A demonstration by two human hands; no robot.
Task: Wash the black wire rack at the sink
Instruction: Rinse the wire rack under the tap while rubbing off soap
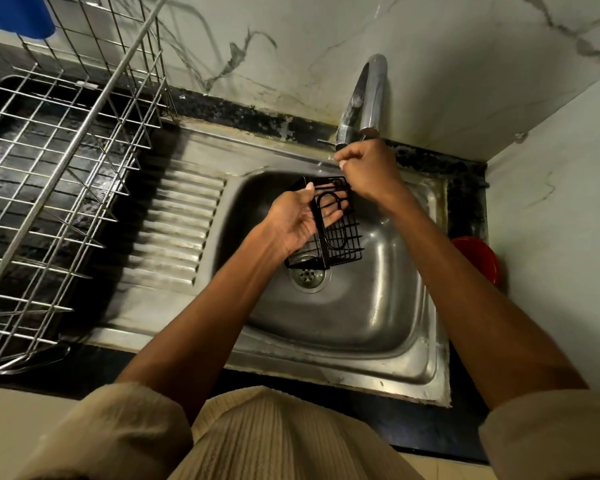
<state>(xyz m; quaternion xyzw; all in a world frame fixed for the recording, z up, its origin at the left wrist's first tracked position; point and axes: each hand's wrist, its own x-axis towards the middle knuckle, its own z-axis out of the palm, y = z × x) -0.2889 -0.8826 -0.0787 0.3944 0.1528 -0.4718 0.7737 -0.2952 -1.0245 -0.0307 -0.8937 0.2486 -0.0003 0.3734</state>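
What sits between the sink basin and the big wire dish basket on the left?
In the head view, the sink's ribbed steel drainboard lies between the basin and the wire dish basket. Nothing rests on its visible ridges.

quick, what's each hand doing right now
Left hand: holding the black wire rack over the sink basin.
Right hand: fingers curled at the tap's base; grip unclear.

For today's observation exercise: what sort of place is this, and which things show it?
Most likely a home kitchen's washing-up corner. A steel sink with ribbed drainboard sits under a tap, and a wire dish rack stands on the dark counter beside it.
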